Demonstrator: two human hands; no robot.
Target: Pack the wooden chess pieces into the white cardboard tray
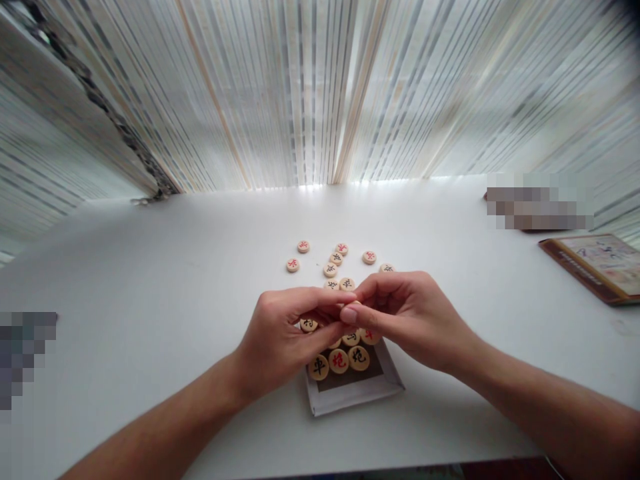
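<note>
Well inside tabletop (175, 287) edges, both hands (280, 340) (415, 317) above box (357, 395)

white tbl (150, 280) w/ loose round pcs (330, 269) abt mid, shallow box (360, 395) nr front, book or lid (597, 267) at r.

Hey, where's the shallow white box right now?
In the head view, the shallow white box is low, slightly right of centre, on the table, partly hidden by the left hand and right hand.
</note>
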